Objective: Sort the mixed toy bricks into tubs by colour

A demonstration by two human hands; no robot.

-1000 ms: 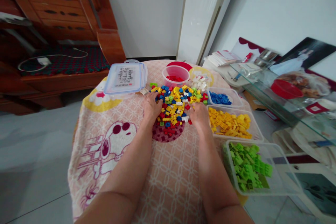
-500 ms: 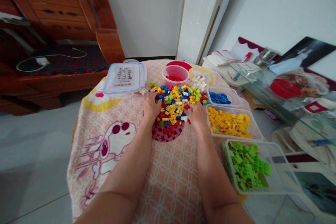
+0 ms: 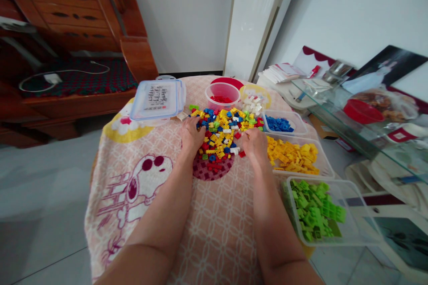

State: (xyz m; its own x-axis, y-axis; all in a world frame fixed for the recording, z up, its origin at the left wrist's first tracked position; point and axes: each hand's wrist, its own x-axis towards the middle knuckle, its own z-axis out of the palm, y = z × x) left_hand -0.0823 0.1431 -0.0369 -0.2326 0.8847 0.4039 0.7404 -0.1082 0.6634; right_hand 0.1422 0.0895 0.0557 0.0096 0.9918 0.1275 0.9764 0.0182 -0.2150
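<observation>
Resting at the left margin of a mixed heap of toy bricks (image 3: 220, 136), the left hand (image 3: 192, 134) is open, palm down, its thumb standing apart from the fingers; whether a piece lies beneath the fingertips cannot be told. The right hand (image 3: 254, 144) is at the opposite margin, fingers curled inward and thumb side toward the heap; whether it grips a brick cannot be told. The heap, composed of yellow, blue, red, white and green pieces, lies between the two hands on a patterned tablecloth (image 3: 217, 227), its near edge overlapping a dark red printed patch. A red piece (image 3: 214, 166) lies at this near edge, and a bright green piece (image 3: 193, 107) at the far left. Behind the heap, a round pink tub (image 3: 212, 103) contains red bricks (image 3: 222, 99), with a red disc (image 3: 233, 81) partly hidden behind it; white bricks (image 3: 253, 105) are gathered to the right of the tub. Along the right side of the table, three clear containers form a row: the farthest (image 3: 301, 129) holds blue pieces, the middle one (image 3: 325, 165) yellow bricks, the nearest and largest (image 3: 359, 225) green bricks. At the far left of the table lies a clear, blue-edged lid (image 3: 155, 99) bearing dark written characters. Beyond the table at left is a carved wooden bench (image 3: 67, 22); at right, a glass shelf (image 3: 329, 111) supports a red bowl (image 3: 363, 110).
</observation>
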